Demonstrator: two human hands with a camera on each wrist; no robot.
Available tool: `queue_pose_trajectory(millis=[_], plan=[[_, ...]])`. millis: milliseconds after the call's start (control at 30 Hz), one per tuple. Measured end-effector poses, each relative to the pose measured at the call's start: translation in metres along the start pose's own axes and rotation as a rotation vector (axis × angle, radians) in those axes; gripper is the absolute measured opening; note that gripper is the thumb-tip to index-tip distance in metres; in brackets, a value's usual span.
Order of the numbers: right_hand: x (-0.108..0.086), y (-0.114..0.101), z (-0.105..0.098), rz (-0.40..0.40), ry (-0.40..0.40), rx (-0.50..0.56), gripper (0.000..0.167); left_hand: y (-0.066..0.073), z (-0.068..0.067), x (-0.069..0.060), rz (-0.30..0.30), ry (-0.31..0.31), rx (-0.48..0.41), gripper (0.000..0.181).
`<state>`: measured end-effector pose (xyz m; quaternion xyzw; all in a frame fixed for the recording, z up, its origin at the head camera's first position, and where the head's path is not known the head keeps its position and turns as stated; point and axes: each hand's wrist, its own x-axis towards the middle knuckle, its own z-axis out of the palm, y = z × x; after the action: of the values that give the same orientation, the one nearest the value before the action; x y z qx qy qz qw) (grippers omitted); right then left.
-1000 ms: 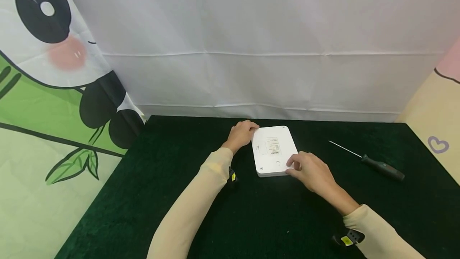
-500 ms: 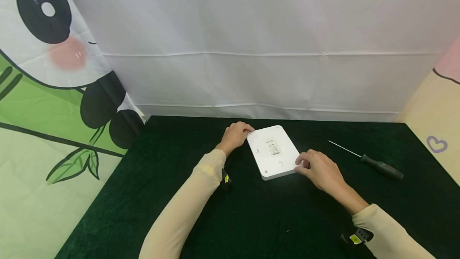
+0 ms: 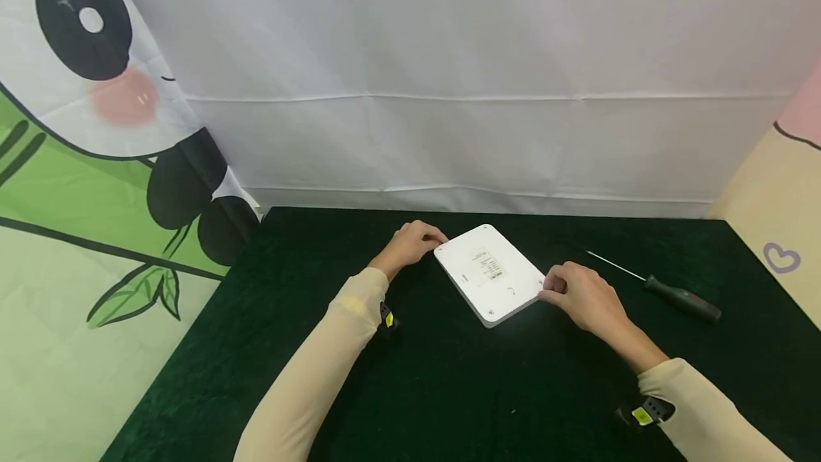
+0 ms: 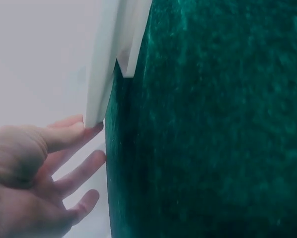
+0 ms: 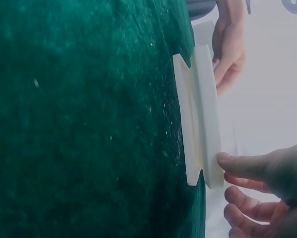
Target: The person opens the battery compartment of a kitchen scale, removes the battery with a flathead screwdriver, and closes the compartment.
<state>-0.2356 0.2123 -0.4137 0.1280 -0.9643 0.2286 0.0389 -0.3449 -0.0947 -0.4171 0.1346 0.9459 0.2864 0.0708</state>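
Note:
A flat white device (image 3: 490,273) with rounded corners lies turned at an angle on the dark green cloth, its printed label and corner screws facing up. At its left corner my left hand (image 3: 410,242) pinches the edge between thumb and fingers; the left wrist view shows that hand (image 4: 44,168) on the corner of the white device (image 4: 100,74). On the opposite right corner, the thumb and fingers of my right hand (image 3: 585,299) pinch the edge. From the side, the white device (image 5: 208,119) shows two layers with a groove between, beside my right hand (image 5: 272,188).
To the right of the device lies a screwdriver (image 3: 683,298) with a dark handle, its thin shaft pointing back and left. A white curtain (image 3: 410,91) hangs behind the green tabletop (image 3: 410,391), with printed cartoon cloth at left and right.
The device has turned counterclockwise, its near-left corner swinging right and toward the front. My left hand has shifted left, and my right hand has moved right and slightly back, both still at its corners.

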Motion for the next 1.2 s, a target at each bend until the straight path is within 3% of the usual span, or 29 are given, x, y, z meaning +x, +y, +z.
queue_pose_trajectory(millis=[333, 667, 900, 1033, 1200], plan=[[0.006, 0.013, 0.0, 0.025, 0.007, 0.006, 0.013, -0.019, -0.01, -0.007, 0.084, -0.171, -0.135, 0.018], [0.014, 0.019, -0.002, 0.043, 0.022, 0.007, 0.018, -0.025, -0.011, -0.018, 0.175, -0.249, -0.217, 0.027], [0.02, 0.022, -0.002, 0.049, -0.033, -0.017, 0.037, -0.023, -0.005, -0.026, 0.118, -0.273, -0.156, 0.05], [0.025, 0.023, 0.0, 0.058, -0.048, -0.031, 0.041, -0.018, 0.0, -0.032, 0.071, -0.258, -0.116, 0.067], [0.032, 0.024, 0.001, 0.072, -0.067, -0.027, 0.041, -0.01, 0.002, -0.039, 0.072, -0.253, -0.036, 0.079]])
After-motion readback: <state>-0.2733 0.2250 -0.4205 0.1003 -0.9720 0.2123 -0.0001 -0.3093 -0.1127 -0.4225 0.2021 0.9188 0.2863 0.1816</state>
